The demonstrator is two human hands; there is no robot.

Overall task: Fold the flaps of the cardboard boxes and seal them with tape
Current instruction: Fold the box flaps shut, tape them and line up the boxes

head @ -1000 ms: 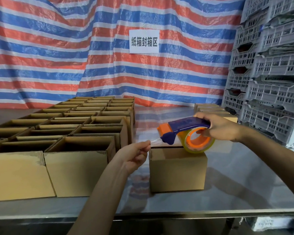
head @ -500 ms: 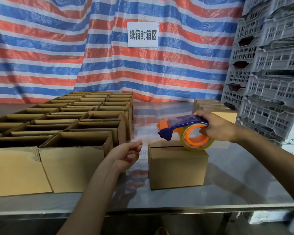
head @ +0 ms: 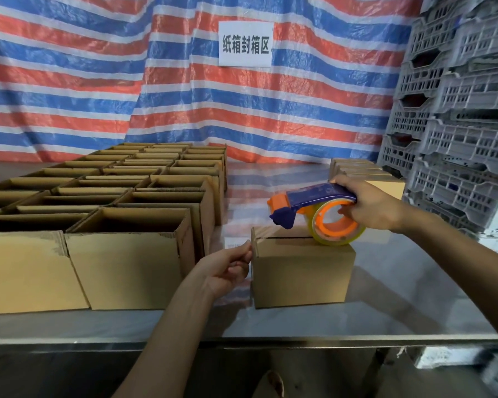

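We see a small cardboard box (head: 302,274) standing alone on the steel bench (head: 385,317), near its front edge, with its top flaps folded flat and a dark seam running along the top. Our right hand (head: 371,208) grips the tape dispenser (head: 314,201) by its blue handle, fingers curled over the top and one digit reaching into the orange hub. The tape roll (head: 339,225) sits with its lower rim at the box top, toward the right end, and the dispenser's orange-and-blue nose points left above the seam.

A clear tape strip (head: 263,231) runs from that nose down to the box's upper left edge. There our left hand (head: 227,265) has thumb and forefinger pressed together, pinching the strip's end just beside the box's left wall, with the other fingers curled loosely. The film is transparent, so we cannot tell how much of it lies between the fingers.

To the left stand rows of open boxes (head: 127,262), packed side by side – flaps up, reaching to the back of the bench. A few closed boxes (head: 357,170) sit at the far right, beside stacked grey crates (head: 457,110). Behind hangs a striped tarp (head: 98,81) with a white sign (head: 245,43).
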